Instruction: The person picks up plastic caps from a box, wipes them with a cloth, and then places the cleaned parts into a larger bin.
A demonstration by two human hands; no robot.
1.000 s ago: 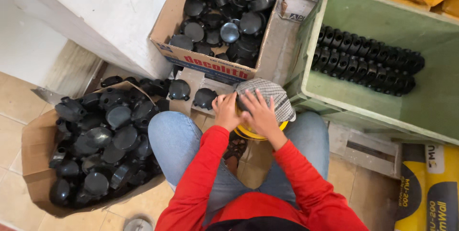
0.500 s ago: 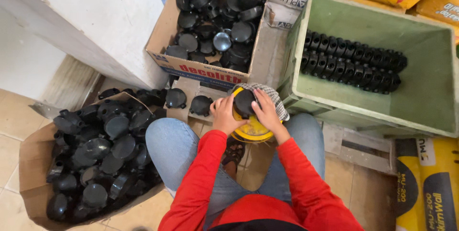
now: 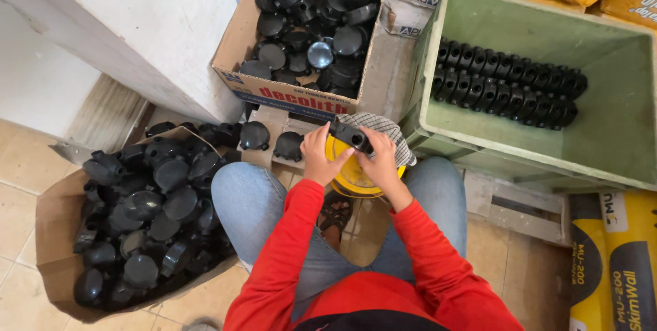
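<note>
- Two hands meet over the lap: the left hand (image 3: 319, 156) and the right hand (image 3: 378, 160) both grip one small black plastic fitting (image 3: 351, 134), fingers closed on its ends, held just above a yellow round tub (image 3: 352, 175) draped with a checked cloth (image 3: 387, 131).
- Risk one, as I judge it: the fitting is held by fingertips only, so a slip could drop it past the tub onto the tiled floor (image 3: 27, 167) between the knees, where a sandalled foot (image 3: 335, 211) sits.
- Risk two: the cloth lies loose on the tub's far rim and could slide off if the hands tug or press on it.
- Risk three: the torn paper bag (image 3: 51, 235) at the floor's left side is heaped with black fittings, some near its open edge by the left knee; a nudge of the leg could spill them.
- The green crate (image 3: 616, 153) to the right holds neat rows of fittings; the cardboard box (image 3: 291, 91) ahead holds a loose pile.
- Against half a second ago, the fitting sits higher and more to the right, now level and gripped by both hands, and more of the yellow tub shows below it.
- A second ago the hands lay flat on the cloth with no fitting visible between them.
</note>
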